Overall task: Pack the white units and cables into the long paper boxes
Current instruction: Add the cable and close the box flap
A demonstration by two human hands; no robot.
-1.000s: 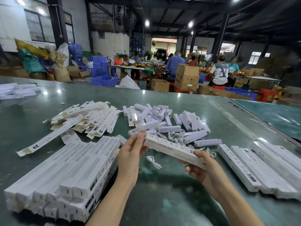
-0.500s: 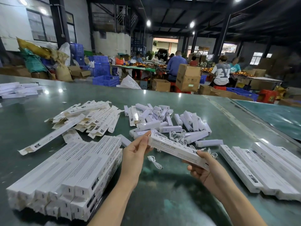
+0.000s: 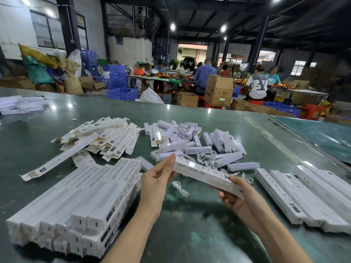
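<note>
Now my hands, left hand [image 3: 155, 179] and right hand [image 3: 234, 195], still pinch the long box [image 3: 205, 175]; it has lifted slightly, nearly packed.

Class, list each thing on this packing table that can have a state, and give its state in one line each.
held box: closed, tilted, held off the table at both ends
left hand: grips the box's far end
right hand: grips the box's near end
stacked boxes: closed, piled in layers
flat boxes: unfolded, empty, heaped
white units: loose, unpacked
loose cable: coiled, lying unpacked on the table
row of boxes: closed, laid side by side
</note>
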